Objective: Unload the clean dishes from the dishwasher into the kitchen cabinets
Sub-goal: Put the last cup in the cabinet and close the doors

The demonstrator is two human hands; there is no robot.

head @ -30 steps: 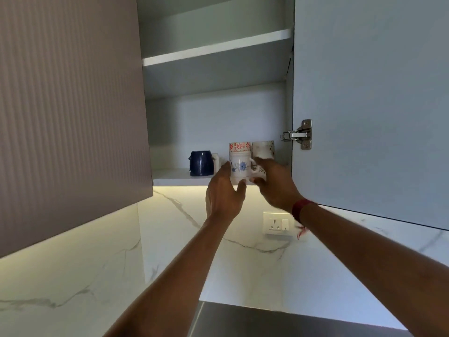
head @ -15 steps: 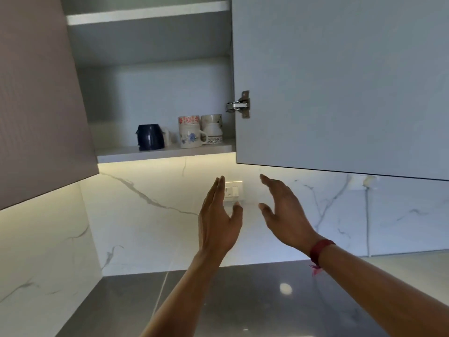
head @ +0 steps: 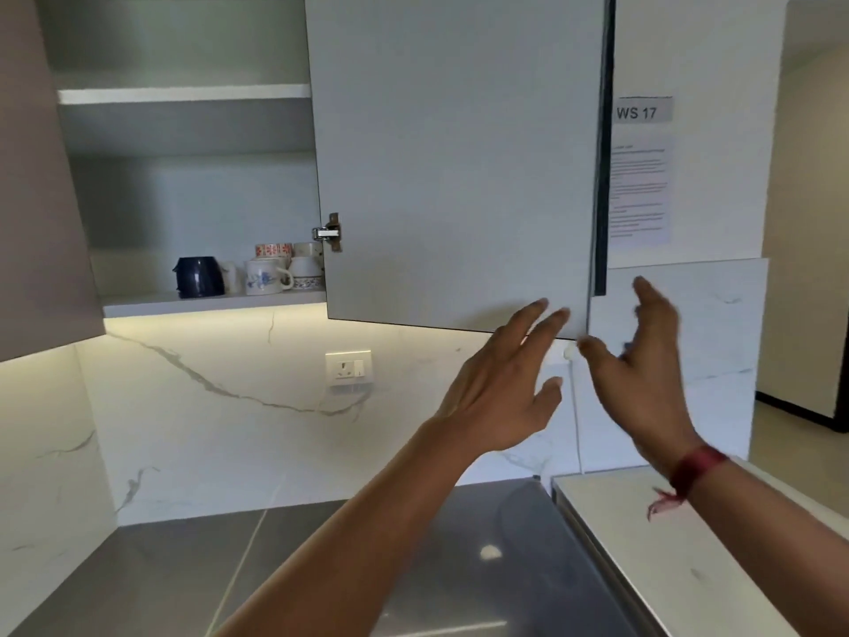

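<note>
The upper cabinet is open, and its lower shelf (head: 211, 302) holds a dark blue mug (head: 198, 276), a white cup with blue flowers (head: 265, 276), a red-patterned cup (head: 273, 249) stacked behind it, and a white cup with a patterned band (head: 305, 272). The open grey door (head: 455, 158) hangs to the right of the shelf. My left hand (head: 505, 388) is empty, fingers spread, just below the door's lower right corner. My right hand (head: 643, 360) is also empty and open, beside that corner, with a red band on the wrist.
A closed ribbed cabinet door (head: 32, 177) is at the left. A socket (head: 348, 367) sits on the marble backsplash. Below lie a steel countertop (head: 321, 567) and a white counter (head: 666, 558) at right. A "WS 17" paper (head: 641, 172) hangs on the wall.
Both hands let go of the blue-flower cup on the shelf, dropped away and moved right to the door's lower right corner. The view swung right and down.
</note>
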